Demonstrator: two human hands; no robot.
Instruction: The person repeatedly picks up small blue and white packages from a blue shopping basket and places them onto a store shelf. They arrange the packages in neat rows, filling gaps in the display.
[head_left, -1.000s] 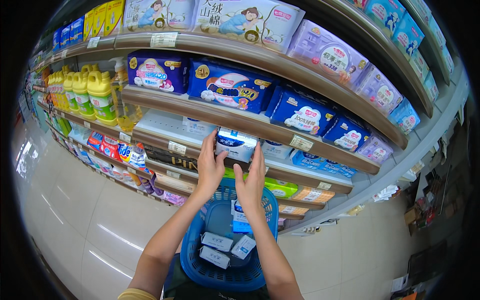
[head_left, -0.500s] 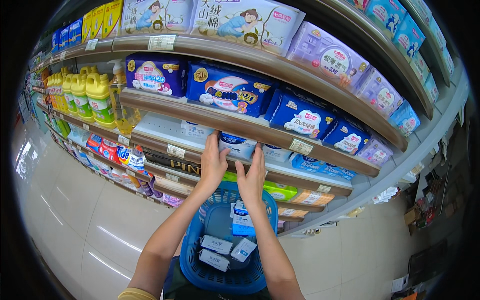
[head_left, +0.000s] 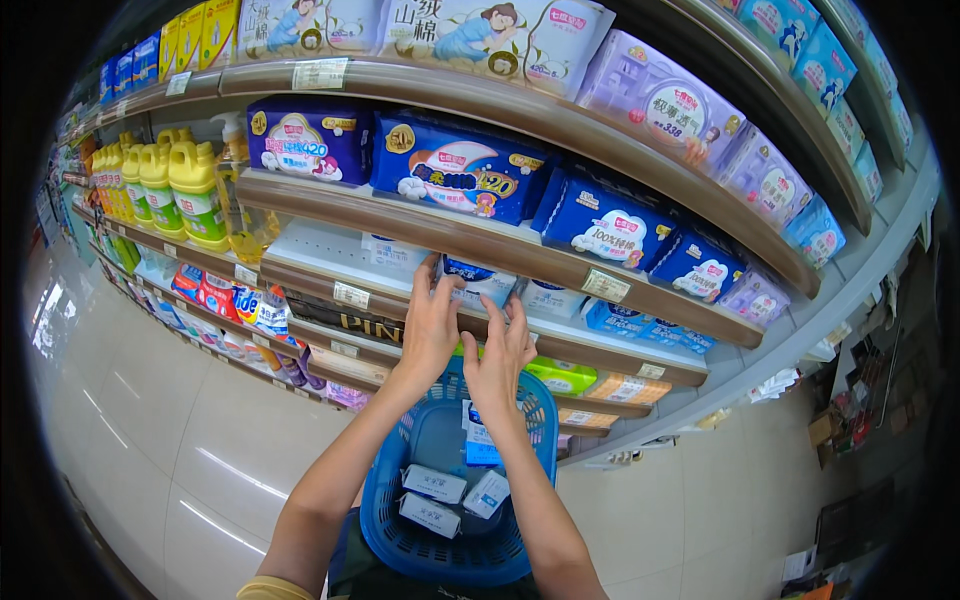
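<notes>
A white-and-blue soft pack (head_left: 482,283) stands on a middle shelf between my two hands. My left hand (head_left: 432,325) is raised to its left edge, fingertips touching or very close to it, fingers apart. Loosely bent, the fingers of my right hand (head_left: 497,350) reach up beside the pack's right edge. Similar packs stand on either side, a pale one (head_left: 396,251) to the left and another (head_left: 550,298) to the right. Below my forearms is a blue plastic basket (head_left: 377,535) holding several small white boxes or packs (head_left: 432,484) and a blue-and-white pack (head_left: 480,440).
Just above my hands runs a brown shelf edge (head_left: 430,232) bearing dark blue packs (head_left: 460,175). Yellow jugs (head_left: 195,195) and a pump bottle (head_left: 250,215) stand at left. Lower shelves carry green and orange packs (head_left: 562,375). Pale tiled floor (head_left: 200,440) extends on both sides.
My right hand's fingers have bent and drawn down slightly along the pack's right side. My left hand's fingers have bent a little and shifted right. The basket's contents look the same.
</notes>
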